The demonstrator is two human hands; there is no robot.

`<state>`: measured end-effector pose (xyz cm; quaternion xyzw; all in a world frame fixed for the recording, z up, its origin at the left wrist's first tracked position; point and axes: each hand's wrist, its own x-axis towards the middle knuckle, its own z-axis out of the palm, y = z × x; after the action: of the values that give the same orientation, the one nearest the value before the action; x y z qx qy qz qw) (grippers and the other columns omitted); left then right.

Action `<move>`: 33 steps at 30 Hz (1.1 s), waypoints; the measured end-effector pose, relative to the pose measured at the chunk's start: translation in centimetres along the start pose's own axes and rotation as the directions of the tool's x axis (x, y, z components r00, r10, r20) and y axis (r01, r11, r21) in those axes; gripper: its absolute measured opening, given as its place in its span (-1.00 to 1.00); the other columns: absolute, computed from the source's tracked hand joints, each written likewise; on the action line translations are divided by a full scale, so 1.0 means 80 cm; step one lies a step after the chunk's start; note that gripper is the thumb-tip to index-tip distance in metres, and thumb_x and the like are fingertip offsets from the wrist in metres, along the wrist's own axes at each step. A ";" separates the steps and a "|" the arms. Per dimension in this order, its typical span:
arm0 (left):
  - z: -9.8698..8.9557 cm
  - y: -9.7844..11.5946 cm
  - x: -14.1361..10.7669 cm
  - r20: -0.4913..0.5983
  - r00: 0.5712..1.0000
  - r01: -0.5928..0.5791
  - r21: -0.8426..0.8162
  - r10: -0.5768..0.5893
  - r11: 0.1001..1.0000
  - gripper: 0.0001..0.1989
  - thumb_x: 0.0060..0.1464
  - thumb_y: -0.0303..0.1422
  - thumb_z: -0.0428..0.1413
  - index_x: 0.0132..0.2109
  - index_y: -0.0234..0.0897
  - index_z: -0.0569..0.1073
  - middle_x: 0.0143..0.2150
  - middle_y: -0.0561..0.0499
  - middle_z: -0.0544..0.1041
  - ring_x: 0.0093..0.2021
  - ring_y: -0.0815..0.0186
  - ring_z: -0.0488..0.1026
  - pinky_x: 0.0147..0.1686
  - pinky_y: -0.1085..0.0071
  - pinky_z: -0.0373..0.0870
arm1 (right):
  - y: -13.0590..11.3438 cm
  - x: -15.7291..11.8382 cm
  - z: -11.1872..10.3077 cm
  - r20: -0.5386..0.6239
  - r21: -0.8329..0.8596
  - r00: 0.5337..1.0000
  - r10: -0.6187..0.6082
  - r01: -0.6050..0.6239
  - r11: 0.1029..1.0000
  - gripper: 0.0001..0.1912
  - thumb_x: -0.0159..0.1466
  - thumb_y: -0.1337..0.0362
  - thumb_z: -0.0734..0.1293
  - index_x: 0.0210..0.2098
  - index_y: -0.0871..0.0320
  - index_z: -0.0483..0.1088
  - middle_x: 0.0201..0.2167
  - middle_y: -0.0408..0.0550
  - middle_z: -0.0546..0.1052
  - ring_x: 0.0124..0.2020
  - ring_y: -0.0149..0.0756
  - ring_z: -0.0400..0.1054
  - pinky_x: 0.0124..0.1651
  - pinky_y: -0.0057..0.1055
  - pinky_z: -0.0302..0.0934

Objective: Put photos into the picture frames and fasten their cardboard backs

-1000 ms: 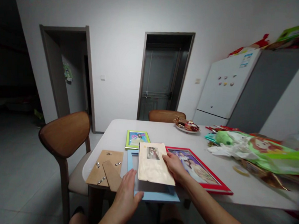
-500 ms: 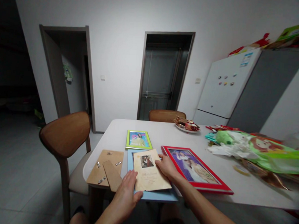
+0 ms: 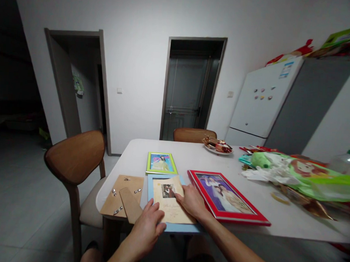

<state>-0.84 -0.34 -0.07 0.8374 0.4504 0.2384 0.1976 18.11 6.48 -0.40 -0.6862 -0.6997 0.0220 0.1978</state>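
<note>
Since the earlier frame, the card (image 3: 175,215) has settled lower over the blue frame (image 3: 183,228), and the right hand (image 3: 192,202) has shifted left with it. From my end it lies over that frame at the near edge of the desk (image 3: 197,159), toward the near-left corner. The left hand (image 3: 146,229) has its fingers loosely spread by the card's left edge; the right thumb rests on its face, but I can't tell whether fingers pinch from beneath. I'd judge it light, thin and bendy, easily creased, best taken by opposite edges. Script under its picture is too small for me to read.
</note>
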 end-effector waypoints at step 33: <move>-0.003 0.010 0.004 0.040 0.999 0.000 0.077 -0.003 0.997 -0.75 0.01 -0.43 -0.09 -0.23 -0.18 0.45 -0.06 -0.02 0.41 0.11 0.14 0.14 0.05 0.18 0.10 | -0.009 -0.014 -0.012 0.274 -0.110 0.930 -0.246 0.285 0.952 -0.34 0.08 -0.11 0.08 0.02 0.21 0.16 0.06 0.21 0.15 0.07 0.10 -0.07 -0.05 0.02 -0.10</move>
<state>-0.28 -0.46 0.61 0.8487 0.4560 0.2036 0.1743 17.67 5.17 0.41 -0.5891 -0.8056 0.0319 0.0553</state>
